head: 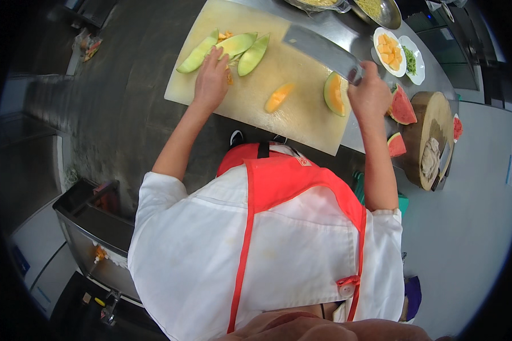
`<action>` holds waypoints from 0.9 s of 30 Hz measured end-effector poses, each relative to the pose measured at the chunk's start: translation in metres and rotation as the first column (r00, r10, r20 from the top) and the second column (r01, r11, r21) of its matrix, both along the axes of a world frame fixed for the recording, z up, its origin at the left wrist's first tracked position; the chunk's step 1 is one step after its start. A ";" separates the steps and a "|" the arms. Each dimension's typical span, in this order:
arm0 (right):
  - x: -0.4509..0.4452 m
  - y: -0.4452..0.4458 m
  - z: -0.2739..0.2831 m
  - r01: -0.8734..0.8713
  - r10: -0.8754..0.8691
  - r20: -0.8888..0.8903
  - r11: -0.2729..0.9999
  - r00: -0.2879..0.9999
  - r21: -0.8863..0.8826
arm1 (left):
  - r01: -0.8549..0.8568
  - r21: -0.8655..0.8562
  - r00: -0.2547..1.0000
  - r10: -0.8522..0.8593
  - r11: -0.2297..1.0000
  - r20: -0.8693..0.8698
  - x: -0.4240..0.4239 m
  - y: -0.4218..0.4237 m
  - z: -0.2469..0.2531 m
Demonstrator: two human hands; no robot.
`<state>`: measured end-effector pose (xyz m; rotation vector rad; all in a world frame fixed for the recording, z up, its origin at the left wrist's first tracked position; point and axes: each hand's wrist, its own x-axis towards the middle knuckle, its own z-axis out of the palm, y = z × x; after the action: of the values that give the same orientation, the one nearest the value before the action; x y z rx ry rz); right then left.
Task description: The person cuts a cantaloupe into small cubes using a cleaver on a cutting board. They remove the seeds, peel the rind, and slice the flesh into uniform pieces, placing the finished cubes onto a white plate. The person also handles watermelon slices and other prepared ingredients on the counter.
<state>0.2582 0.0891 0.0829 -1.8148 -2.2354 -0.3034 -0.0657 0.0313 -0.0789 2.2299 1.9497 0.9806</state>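
My right hand [370, 94] grips a cleaver [320, 50], its broad blade held flat over the right part of a pale plastic cutting board [303, 123]. At the board's upper left, my left hand [212, 81] rests its fingertips on green melon rinds [238, 44]; whether it grips one I cannot tell. Another rind [254, 55] lies to their right, with orange seed pulp [225, 36] among them. A peeled piece of orange melon [279, 97] lies near the board's middle. By its right edge is a melon wedge [335, 93] with the rind on.
Right of the board are watermelon wedges [403, 106], a round wooden chopping block [424, 102] bearing a cloth [431, 157] and a knife, a plate of melon cubes [389, 52] and a dish of shredded greens [411, 59]. Metal bowls [382, 13] stand at the counter's far side.
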 end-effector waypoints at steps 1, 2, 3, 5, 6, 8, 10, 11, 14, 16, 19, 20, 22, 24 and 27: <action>0.010 -0.004 0.002 0.086 -0.090 -0.065 0.994 0.994 -0.061 | 0.051 0.047 0.995 -0.055 0.998 0.081 0.004 -0.002 -0.001; 0.018 -0.011 0.005 0.134 -0.165 -0.168 0.975 0.972 -0.177 | 0.054 0.021 0.990 -0.056 0.998 0.133 0.011 -0.005 -0.001; 0.028 -0.020 0.004 0.098 -0.164 -0.252 0.962 0.954 -0.255 | 0.059 -0.007 0.981 -0.057 0.998 0.185 0.023 -0.009 0.002; 0.046 -0.042 -0.009 -0.001 -0.178 -0.413 0.918 0.893 -0.398 | 0.062 -0.108 0.962 -0.031 0.992 0.270 0.056 -0.027 0.013; 0.052 -0.057 -0.017 -0.036 -0.193 -0.470 0.899 0.862 -0.436 | 0.068 -0.179 0.954 -0.012 0.981 0.300 0.078 -0.038 0.027; 0.056 -0.085 -0.032 -0.087 -0.198 -0.515 0.874 0.834 -0.478 | 0.095 -0.291 0.929 0.020 0.952 0.368 0.106 -0.044 0.028; 0.054 -0.105 -0.042 -0.122 -0.161 -0.510 0.871 0.845 -0.476 | 0.151 -0.372 0.890 0.037 0.916 0.453 0.125 -0.050 0.002; 0.056 -0.111 -0.052 -0.120 -0.158 -0.480 0.859 0.863 -0.498 | 0.154 -0.277 0.883 -0.007 0.949 0.469 0.128 -0.049 -0.012; 0.055 -0.123 -0.061 -0.155 -0.004 -0.356 0.896 0.935 -0.415 | 0.234 -0.059 0.849 -0.174 0.970 0.498 0.128 -0.029 -0.037; 0.057 -0.128 -0.067 -0.156 0.050 -0.256 0.896 0.965 -0.415 | 0.387 -0.033 0.799 -0.317 0.922 0.511 0.126 -0.018 -0.030; 0.058 -0.135 -0.074 -0.154 0.084 -0.169 0.873 0.982 -0.462 | 0.465 -0.063 0.783 -0.377 0.883 0.494 0.127 -0.010 -0.020; 0.058 -0.137 -0.079 -0.153 0.089 -0.157 0.872 0.984 -0.466 | 0.471 -0.093 0.789 -0.371 0.877 0.490 0.126 -0.009 -0.019; 0.058 -0.138 -0.080 -0.152 0.081 -0.168 0.872 0.982 -0.466 | 0.480 -0.149 0.798 -0.359 0.865 0.485 0.125 -0.006 -0.018; 0.057 -0.138 -0.081 -0.150 0.076 -0.172 0.871 0.982 -0.468 | 0.492 -0.170 0.790 -0.355 0.854 0.500 0.124 -0.005 -0.018; 0.056 -0.135 -0.082 -0.140 0.066 -0.167 0.864 0.984 -0.484 | 0.515 -0.197 0.781 -0.363 0.834 0.508 0.122 -0.003 -0.016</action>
<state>0.3144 -0.0460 0.0005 -1.8502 -2.4457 0.4560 0.0566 0.0280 -0.0952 1.9123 1.1962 0.9128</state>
